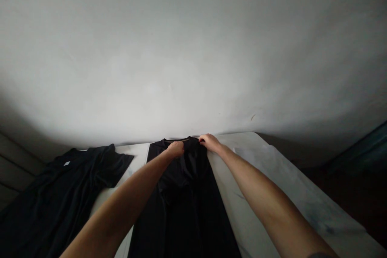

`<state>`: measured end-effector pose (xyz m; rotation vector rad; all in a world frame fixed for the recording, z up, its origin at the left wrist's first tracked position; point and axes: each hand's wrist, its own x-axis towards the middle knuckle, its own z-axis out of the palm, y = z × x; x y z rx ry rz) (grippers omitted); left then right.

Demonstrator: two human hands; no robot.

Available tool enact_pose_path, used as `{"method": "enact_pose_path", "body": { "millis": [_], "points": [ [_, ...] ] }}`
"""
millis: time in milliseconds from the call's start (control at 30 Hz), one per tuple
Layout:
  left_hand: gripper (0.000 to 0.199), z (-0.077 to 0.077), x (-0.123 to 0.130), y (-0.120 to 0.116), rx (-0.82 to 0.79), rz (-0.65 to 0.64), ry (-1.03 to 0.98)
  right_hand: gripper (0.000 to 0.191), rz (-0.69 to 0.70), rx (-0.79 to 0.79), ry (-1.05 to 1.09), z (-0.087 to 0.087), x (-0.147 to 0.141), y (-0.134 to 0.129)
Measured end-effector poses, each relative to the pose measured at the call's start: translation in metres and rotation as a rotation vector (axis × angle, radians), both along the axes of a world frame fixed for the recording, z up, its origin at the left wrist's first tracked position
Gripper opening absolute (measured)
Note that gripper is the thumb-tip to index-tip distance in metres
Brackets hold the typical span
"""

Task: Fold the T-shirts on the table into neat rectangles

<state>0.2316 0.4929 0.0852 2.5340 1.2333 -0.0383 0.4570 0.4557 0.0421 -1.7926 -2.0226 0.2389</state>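
Observation:
A black shirt (187, 209) lies lengthwise on the table, its neckline at the far end by the wall and its sides in long, narrow lines. My left hand (176, 149) is closed on the cloth just below the collar, fingers curled under and partly hidden. At the shirt's far right shoulder edge, my right hand (209, 142) pinches the fabric between thumb and fingers. Creases run through the cloth near both hands.
On the left lies a second dark T-shirt (75, 185) with a small white label. The white marbled table (272, 181) meets a pale wall (181, 56) at its far edge. Dark teal fabric (363, 153) shows at the far right, beyond the table's edge.

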Motion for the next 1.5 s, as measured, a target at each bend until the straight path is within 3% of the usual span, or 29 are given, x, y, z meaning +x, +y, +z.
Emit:
{"method": "enact_pose_path", "body": {
  "millis": [200,300,400,533,700,867,967,1033,1167,1233,1367,1433,1500],
  "points": [
    [0.022,0.034,-0.032,-0.032,0.043,-0.057,-0.201,0.018,0.047,0.02,0.1,0.009,0.003,0.01],
    [0.02,0.039,-0.055,-0.056,0.04,-0.032,-0.426,0.018,0.092,-0.006,0.144,0.011,-0.002,0.023],
    [0.018,0.028,-0.074,-0.074,-0.088,0.069,-0.758,0.015,0.123,-0.056,0.165,0.01,-0.011,0.039],
    [0.034,-0.004,-0.092,-0.081,-0.407,0.344,-1.019,0.012,0.129,-0.121,0.152,0.0,-0.021,0.054],
    [0.046,-0.036,-0.106,-0.086,-0.59,0.527,-1.15,0.019,0.084,-0.126,0.116,-0.017,-0.026,0.058],
    [0.068,-0.048,-0.098,-0.09,-0.705,0.635,-1.284,0.022,0.047,-0.079,0.096,-0.027,-0.026,0.057],
    [0.093,-0.054,-0.09,-0.085,-0.739,0.695,-1.191,0.021,0.036,-0.039,0.079,-0.03,-0.028,0.054],
    [0.087,-0.056,-0.088,-0.082,-0.705,0.63,-1.101,0.02,0.037,-0.009,0.067,-0.03,-0.03,0.051],
    [0.043,-0.051,-0.087,-0.086,-0.515,0.383,-1.075,0.018,0.034,0.043,0.051,-0.032,-0.035,0.046],
    [0.046,-0.046,-0.088,-0.091,-0.424,0.272,-1.022,0.021,0.02,0.063,0.047,-0.033,-0.037,0.045],
    [0.082,-0.042,-0.084,-0.094,-0.311,0.111,-0.786,0.02,-0.004,0.088,0.046,-0.036,-0.04,0.044],
    [0.072,-0.04,-0.08,-0.092,-0.278,0.091,-0.691,0.019,-0.014,0.092,0.046,-0.037,-0.04,0.044],
    [0.048,-0.036,-0.075,-0.092,-0.255,0.088,-0.655,0.019,-0.022,0.094,0.046,-0.037,-0.041,0.044]
  ]
}}
